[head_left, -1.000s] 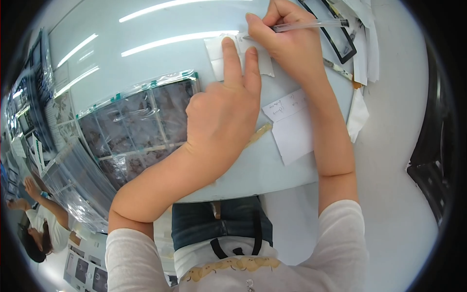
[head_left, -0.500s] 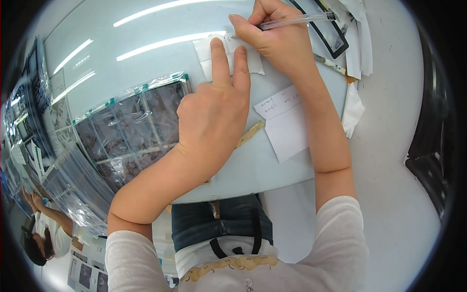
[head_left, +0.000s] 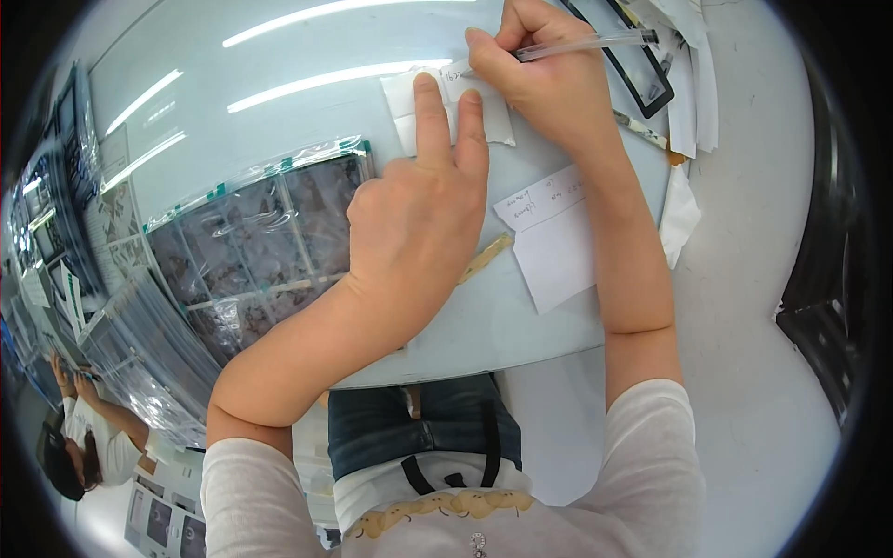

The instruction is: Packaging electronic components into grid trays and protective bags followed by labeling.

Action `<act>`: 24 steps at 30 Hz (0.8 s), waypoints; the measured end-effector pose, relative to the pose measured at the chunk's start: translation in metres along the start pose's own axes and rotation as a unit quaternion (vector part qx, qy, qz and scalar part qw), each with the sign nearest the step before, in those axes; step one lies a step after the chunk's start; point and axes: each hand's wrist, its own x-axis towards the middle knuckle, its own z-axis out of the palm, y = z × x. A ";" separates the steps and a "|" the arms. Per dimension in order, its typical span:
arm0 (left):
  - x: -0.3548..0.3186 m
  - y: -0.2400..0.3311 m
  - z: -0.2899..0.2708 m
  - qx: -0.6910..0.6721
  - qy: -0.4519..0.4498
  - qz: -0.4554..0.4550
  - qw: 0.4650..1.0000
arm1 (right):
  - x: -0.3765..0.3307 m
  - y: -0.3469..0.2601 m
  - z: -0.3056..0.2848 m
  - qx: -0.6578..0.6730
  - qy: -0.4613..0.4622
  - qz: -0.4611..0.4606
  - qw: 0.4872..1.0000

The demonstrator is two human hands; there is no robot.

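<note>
Right hand fingers pinch the clear pen, tip at the white label, upper centre; left hand fingers press it flat.

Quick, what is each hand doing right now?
Left hand: open, fingers pressing the small white paper.
Right hand: closed on a clear pen.
</note>
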 end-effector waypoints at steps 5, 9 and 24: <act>0.000 -0.002 0.000 0.000 -0.002 0.001 1.000 | 0.001 -0.001 0.002 -0.026 0.011 -0.006 1.000; 0.001 0.001 0.000 -0.003 0.002 0.006 1.000 | 0.010 0.021 0.001 0.079 0.029 -0.148 0.985; 0.001 -0.001 0.002 0.035 0.016 0.004 0.999 | -0.001 -0.001 0.005 0.069 0.027 0.011 0.997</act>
